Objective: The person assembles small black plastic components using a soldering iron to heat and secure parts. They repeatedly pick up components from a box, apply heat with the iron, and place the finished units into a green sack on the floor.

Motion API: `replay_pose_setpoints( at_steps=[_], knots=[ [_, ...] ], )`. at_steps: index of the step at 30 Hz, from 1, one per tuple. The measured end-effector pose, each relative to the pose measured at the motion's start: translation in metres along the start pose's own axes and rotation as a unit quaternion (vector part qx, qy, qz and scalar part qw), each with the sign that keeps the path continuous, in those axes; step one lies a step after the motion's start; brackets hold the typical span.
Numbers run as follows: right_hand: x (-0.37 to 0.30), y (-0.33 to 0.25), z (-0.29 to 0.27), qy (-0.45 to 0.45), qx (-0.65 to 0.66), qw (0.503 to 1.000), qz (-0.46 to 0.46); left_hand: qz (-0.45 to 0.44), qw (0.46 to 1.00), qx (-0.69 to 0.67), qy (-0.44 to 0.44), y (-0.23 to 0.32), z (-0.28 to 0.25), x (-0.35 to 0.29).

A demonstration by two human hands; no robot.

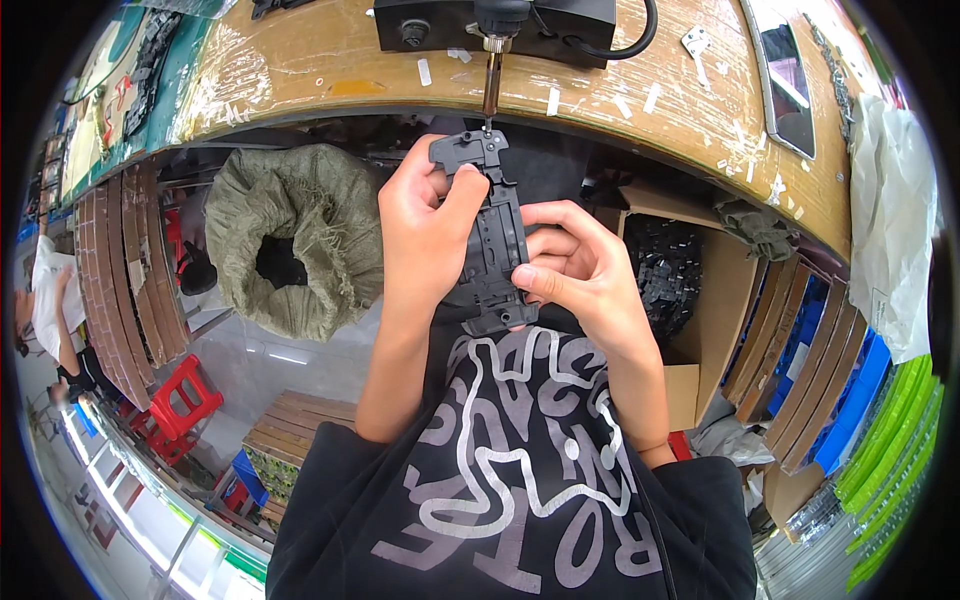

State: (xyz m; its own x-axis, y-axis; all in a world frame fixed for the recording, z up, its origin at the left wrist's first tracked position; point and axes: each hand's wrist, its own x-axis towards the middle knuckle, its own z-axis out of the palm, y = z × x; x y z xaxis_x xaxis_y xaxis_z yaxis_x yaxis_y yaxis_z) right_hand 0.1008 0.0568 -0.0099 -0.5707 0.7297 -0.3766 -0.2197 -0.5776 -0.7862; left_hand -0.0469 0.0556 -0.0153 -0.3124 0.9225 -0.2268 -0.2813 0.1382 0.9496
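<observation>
Both my hands hold a long black moulded plastic part (489, 240) in front of my chest, just off the bench's near edge. My left hand (425, 235) is closed on its upper left end, thumb pressed on top. Lower down, my right hand (583, 270) pinches the right side between thumb and curled fingers. A powered driver (500, 18) with a metal collar points a slim metal bit (492, 85) toward me. The bit's tip meets the part's far end, or stops just short of it; I cannot tell which.
A black box (560, 30) with a knob and cable sits on the wooden bench (300, 60). The phone-like dark slab (785, 80) lies right. Below are a green woven sack (335, 220), a carton (725, 300) of black parts, and a red stool (187, 393). Another person (65, 320) is far left.
</observation>
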Motion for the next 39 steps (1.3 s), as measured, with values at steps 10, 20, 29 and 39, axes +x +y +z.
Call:
replay_pose_setpoints(
  at_steps=[10,20,29,39],
  knots=[
    [-0.0012,0.0002,0.0011,0.009,0.012,1.0,0.0,0.002,1.0,0.01,0.008,0.005,0.0024,-0.0008],
    [0.0016,0.0013,-0.0012,0.006,0.022,1.0,0.006,0.011,1.0,0.023,0.007,0.0054,0.0027,0.0001],
    [0.0027,0.001,0.0,0.005,0.025,1.0,0.007,0.006,0.999,0.031,0.011,0.007,0.0025,0.0016],
    [0.0034,0.0033,-0.0008,0.007,0.026,1.0,0.002,0.006,1.0,0.029,0.01,0.0076,0.0033,0.0023]
  ],
)
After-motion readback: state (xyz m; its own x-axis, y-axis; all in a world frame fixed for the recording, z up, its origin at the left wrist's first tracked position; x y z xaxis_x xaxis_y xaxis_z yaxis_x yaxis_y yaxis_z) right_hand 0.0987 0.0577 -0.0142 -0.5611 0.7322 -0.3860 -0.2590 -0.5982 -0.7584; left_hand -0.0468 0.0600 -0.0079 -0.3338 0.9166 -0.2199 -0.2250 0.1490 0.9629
